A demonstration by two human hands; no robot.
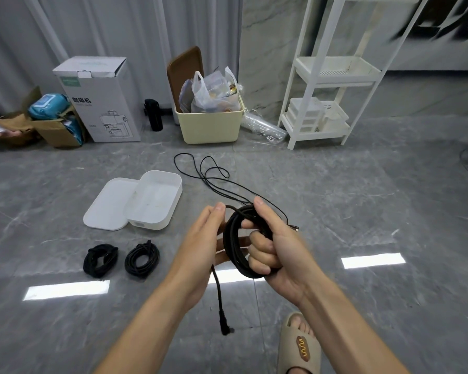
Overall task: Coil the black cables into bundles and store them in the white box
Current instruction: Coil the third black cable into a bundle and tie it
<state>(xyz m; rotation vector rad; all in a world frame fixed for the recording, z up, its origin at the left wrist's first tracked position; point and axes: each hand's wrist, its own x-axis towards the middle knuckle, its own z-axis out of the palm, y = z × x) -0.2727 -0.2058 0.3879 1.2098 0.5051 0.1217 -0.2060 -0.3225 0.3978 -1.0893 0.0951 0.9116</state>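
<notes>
Status: two finished bundles, one (100, 261) and another (142, 259), lie on the floor (362, 211) near the box (153, 199), on the viewer's side of it. The box stands open and holds no cable; its lid (107, 205) lies against its left side.

In hand: a third coil (239, 244) is held in front of the viewer, right of the box. The right hand (270, 244) is clamped on the coil, fingers curled through its loops. The left hand (203, 247) pinches a strand at the coil's top between thumb and fingertips. One plug end (224, 329) hangs below the coil.

Remaining, as judged: a thin cable (208, 174) trails loose on the floor just right of the box and runs toward the hands. Whether it belongs to the held coil cannot be told. It must be coiled, then all bundles placed in the box.

Clearance: bare floor lies between the box and the bundles. The box rim is low and unobstructed. A cream bin (210, 125) and a white rack (324, 103) stand well beyond the box.
</notes>
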